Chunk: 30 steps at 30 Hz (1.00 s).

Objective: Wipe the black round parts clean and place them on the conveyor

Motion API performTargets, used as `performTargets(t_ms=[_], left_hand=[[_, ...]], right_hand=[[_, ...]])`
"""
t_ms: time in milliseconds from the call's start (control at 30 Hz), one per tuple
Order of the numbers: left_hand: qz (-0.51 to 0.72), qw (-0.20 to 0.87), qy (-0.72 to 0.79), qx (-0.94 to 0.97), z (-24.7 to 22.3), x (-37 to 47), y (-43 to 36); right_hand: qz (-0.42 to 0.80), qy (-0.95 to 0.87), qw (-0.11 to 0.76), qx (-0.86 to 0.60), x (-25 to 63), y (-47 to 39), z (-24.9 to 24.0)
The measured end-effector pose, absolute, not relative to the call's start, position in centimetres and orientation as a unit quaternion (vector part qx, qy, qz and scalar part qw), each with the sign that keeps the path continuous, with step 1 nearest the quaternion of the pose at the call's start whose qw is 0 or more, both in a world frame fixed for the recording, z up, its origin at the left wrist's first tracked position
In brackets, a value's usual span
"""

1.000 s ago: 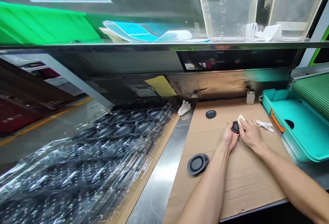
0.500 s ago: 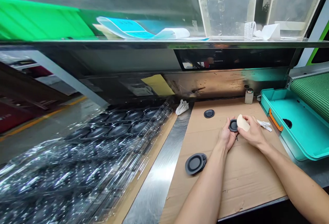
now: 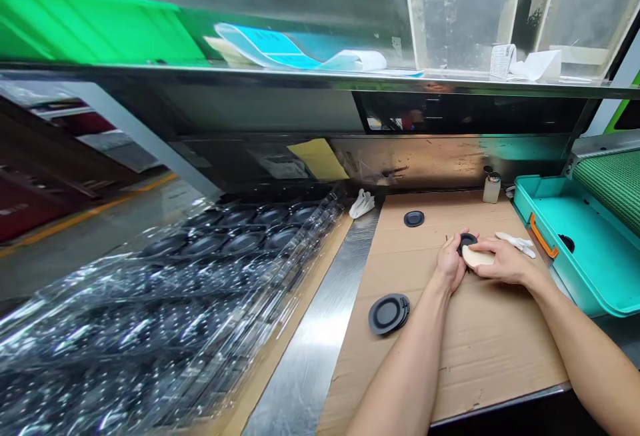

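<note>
Over the brown cardboard sheet (image 3: 400,249), my left hand (image 3: 451,264) grips a small round black part (image 3: 467,241) by its edge. A flat cream-coloured pad (image 3: 477,258) is pinched in my right hand (image 3: 505,261) and touches the lower side of that part. Near the far edge of the cardboard lies another round black part (image 3: 414,219). Larger black discs (image 3: 389,314) lie overlapping, left of my left forearm. A white cloth (image 3: 517,244) rests just beyond my right hand.
Clear plastic trays with black round parts (image 3: 240,243) fill the left side. A teal bin (image 3: 590,243) with an orange handle stands at the right, beside a green mesh belt (image 3: 615,173). A small bottle (image 3: 492,188) stands at the back. A metal shelf (image 3: 300,76) crosses above.
The cream pad has turned from upright to nearly flat and moved down across the black part, with my right hand lower over it. The whole view has shifted slightly.
</note>
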<state>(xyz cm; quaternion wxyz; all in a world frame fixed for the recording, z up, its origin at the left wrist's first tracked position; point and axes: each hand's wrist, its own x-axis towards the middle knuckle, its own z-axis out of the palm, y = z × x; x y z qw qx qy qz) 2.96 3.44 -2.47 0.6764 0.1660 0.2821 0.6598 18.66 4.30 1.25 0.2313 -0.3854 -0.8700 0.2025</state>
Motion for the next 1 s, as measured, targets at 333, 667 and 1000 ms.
performTargets(t_ms=[333, 667, 1000], left_hand=[[0.655, 0.684, 0.279, 0.161, -2.9, 2.7, 3.7], [0.644, 0.691, 0.283, 0.169, -3.0, 2.9, 3.9], [0.643, 0.693, 0.288, 0.154, -3.5, 2.4, 4.1]], right_hand=[[0.145, -0.888, 0.226, -0.374, 18.3, 4.1, 1.5], [0.129, -0.841, 0.321, -0.416, 17.3, 4.2, 0.5], [0.103, -0.827, 0.315, -0.454, 16.9, 3.8, 0.3]])
